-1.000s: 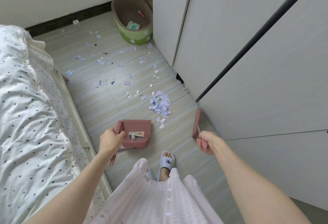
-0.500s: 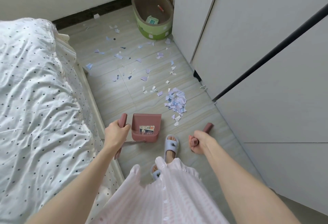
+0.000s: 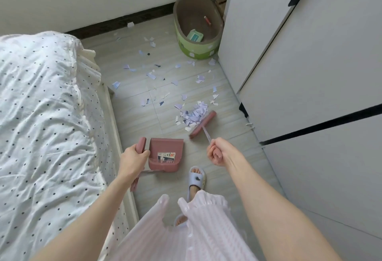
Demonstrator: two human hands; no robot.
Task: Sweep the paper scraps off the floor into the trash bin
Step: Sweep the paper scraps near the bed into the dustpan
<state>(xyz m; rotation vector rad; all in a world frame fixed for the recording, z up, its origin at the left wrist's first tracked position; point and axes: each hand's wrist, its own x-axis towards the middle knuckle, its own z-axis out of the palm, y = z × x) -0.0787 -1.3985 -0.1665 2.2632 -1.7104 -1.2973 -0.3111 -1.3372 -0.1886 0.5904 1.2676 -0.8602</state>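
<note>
The left hand (image 3: 132,158) had its fingers wrapped around the pink handle of the dustpan (image 3: 165,154), which sat on the floor (image 3: 142,120) near the bed (image 3: 47,103) with its mouth facing away from the person. The right hand (image 3: 217,153) was closed tight around the thin handle of the broom (image 3: 203,124), whose pink head lay against the near side of the scrap pile (image 3: 194,114). Pan and pile stood apart, so a stroke from that side would likely push paper farther off, not in. A quick flick could scatter the light scraps again, and some might slip under the wardrobe (image 3: 310,74) just beside them. Beyond, loose scraps (image 3: 152,75) dotted the floor up to the green bin (image 3: 197,31) by the wall; a full pan carried that far could spill if tilted.
</note>
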